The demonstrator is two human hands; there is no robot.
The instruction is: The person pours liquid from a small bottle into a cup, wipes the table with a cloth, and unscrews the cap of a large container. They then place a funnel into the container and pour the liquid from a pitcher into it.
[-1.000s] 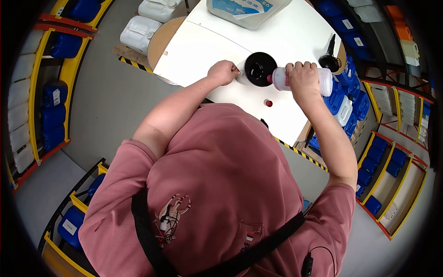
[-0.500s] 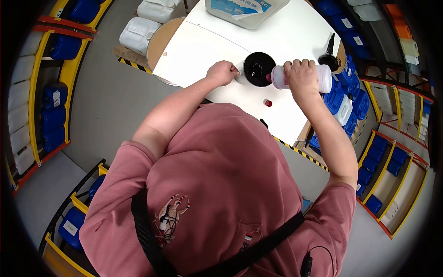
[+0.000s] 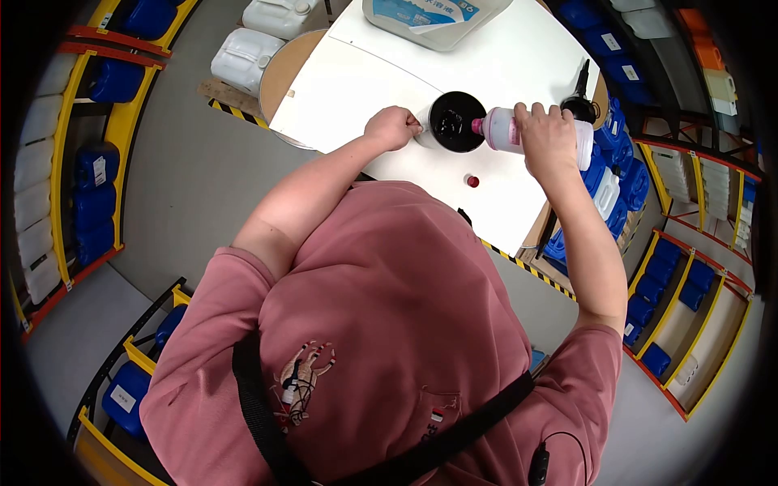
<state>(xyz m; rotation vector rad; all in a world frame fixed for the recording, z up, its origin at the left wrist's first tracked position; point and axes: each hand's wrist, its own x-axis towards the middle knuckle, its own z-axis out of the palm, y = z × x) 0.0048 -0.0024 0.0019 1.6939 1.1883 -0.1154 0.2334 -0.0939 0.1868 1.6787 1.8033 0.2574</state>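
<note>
Gripping the tilted bottle (image 3: 506, 130), the right hand (image 3: 549, 136) faces the funnel (image 3: 454, 121); left hand (image 3: 391, 127) clenched beside it.

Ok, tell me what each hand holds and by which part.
Right hand grips the white bottle around its body. Left hand is closed at the rim of the black funnel; what it grips is hidden.

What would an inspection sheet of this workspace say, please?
Surface: white table, hazard-striped edge.
Job's things: black funnel; bottle tipped over, pink mouth at the funnel's rim; red cap loose on the table.
Clutter: second funnel; large jug.
Hands: left hand closed beside the funnel; right hand grips the bottle.
Cables: thin wire, lower right.
Surroundings: shelved blue and white jerrycans.
</note>
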